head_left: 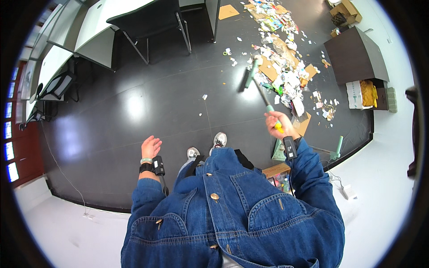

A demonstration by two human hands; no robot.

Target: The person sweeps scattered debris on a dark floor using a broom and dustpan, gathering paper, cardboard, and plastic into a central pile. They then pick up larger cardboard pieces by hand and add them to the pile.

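My right hand (279, 124) is closed around the handle of a green broom (252, 74), whose handle end is yellow. The broom head is over the left edge of a long spread of litter (285, 77): paper scraps, flattened cardboard, plastic wrap and bags. Away to the left, my left hand (151, 146) hangs in the air with its fingers apart, holding nothing. A few small paper scraps (204, 97) lie on the dark floor between the hands and the desks.
A black chair (150, 21) stands by white desks (100, 20). Right of the litter is a dark cabinet (357, 55) with a white box beside it. Near my right arm are a green dustpan (278, 151), a green long-handled tool (336, 152) and a carton of bottles (276, 170). Cables run along the walls.
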